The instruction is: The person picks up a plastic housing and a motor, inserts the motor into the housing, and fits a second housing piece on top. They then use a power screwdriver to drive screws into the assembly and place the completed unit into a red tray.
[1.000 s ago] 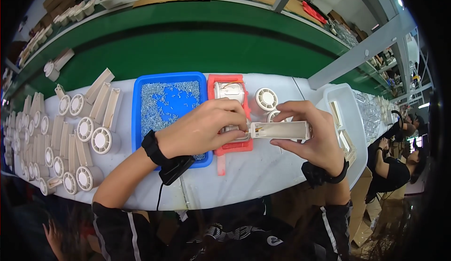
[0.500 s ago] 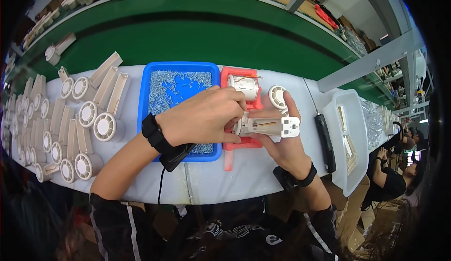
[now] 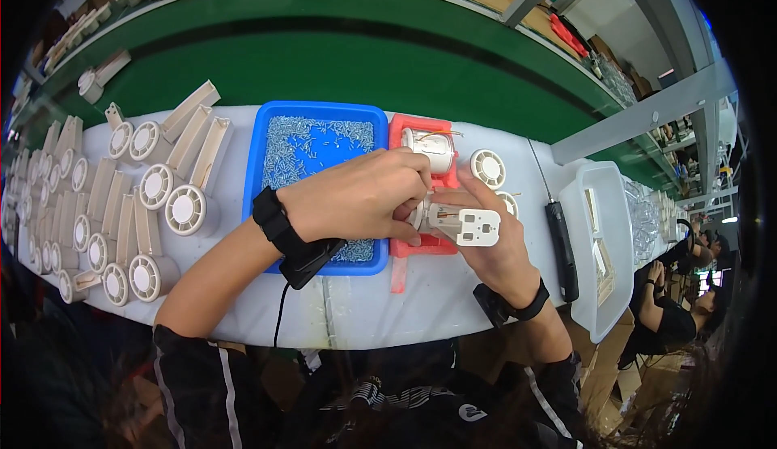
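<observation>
A white plastic fitting, with a round head and a square holed end plate, lies between my two hands over the red holder. My left hand is closed, its thumb and fingers pinching at the round head, partly hidden by the fingers. Around the fitting's arm wraps my right hand, the end plate facing up by its palm. In the holder's far half sits a white cylinder with thin wires. Two white round grilled caps rest beside my right fingers, one partly covered.
A blue tray of small screws lies under my left forearm. Many similar white fittings crowd the left side. A black electric screwdriver and a white bin stand right. A metal post slants across; another person sits beyond.
The fitting's end plate has tipped up and shifted left, showing more of its face. My right fingers have closed in further around the arm. The whole view has shifted slightly.
</observation>
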Demonstrator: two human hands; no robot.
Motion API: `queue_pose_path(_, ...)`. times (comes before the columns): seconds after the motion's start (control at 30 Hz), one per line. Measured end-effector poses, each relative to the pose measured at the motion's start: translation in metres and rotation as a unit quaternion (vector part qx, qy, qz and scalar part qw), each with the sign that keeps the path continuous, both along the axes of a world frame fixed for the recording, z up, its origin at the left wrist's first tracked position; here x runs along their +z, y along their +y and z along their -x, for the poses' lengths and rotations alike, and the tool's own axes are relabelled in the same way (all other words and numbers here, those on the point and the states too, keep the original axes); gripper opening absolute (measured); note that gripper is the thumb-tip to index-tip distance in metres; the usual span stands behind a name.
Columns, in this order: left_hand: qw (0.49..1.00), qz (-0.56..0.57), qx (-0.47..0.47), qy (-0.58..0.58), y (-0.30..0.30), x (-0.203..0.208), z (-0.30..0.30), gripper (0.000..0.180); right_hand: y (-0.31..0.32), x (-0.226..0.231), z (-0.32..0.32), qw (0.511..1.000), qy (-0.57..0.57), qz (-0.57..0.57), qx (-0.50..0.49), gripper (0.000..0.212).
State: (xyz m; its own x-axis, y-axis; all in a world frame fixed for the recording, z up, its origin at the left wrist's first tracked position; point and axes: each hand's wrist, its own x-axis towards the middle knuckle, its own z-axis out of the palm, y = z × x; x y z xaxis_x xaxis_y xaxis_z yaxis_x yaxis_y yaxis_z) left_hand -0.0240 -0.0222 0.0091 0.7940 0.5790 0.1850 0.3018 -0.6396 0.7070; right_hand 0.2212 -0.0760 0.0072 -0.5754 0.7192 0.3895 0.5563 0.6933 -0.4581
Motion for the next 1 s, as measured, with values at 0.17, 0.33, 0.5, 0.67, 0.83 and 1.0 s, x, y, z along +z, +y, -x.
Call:
queue_pose_path(0.17,1.000,0.016,-0.001,0.010,0.003,0.002,-0.003,0.029,-0.001,-0.012,-0.009,0.994,0.064,0.075,-0.047,0.055)
queue_pose_path(0.33,1.000,0.024,-0.007,-0.020,0.002,-0.006,-0.002,0.033,0.003,-0.002,-0.003,0.999,0.048,0.004,-0.023,0.040)
queue_pose_path(0.5,0.999,0.043,-0.003,-0.032,0.003,-0.008,0.001,0.033,0.009,0.003,0.001,1.000,-0.001,-0.014,0.017,0.043)
queue_pose_path(0.67,0.998,0.056,-0.005,-0.039,0.005,-0.007,-0.001,0.033,-0.002,-0.026,0.003,0.980,0.152,0.103,-0.081,0.039)
queue_pose_path(0.83,0.998,0.003,-0.012,-0.061,0.001,0.000,-0.006,0.039,-0.008,0.003,-0.004,0.984,0.107,0.123,-0.075,0.051)
queue_pose_path(1.0,0.998,-0.008,0.054,0.031,-0.015,0.018,-0.001,0.041,0.014,0.071,-0.080,0.979,0.017,0.186,-0.079,0.056)
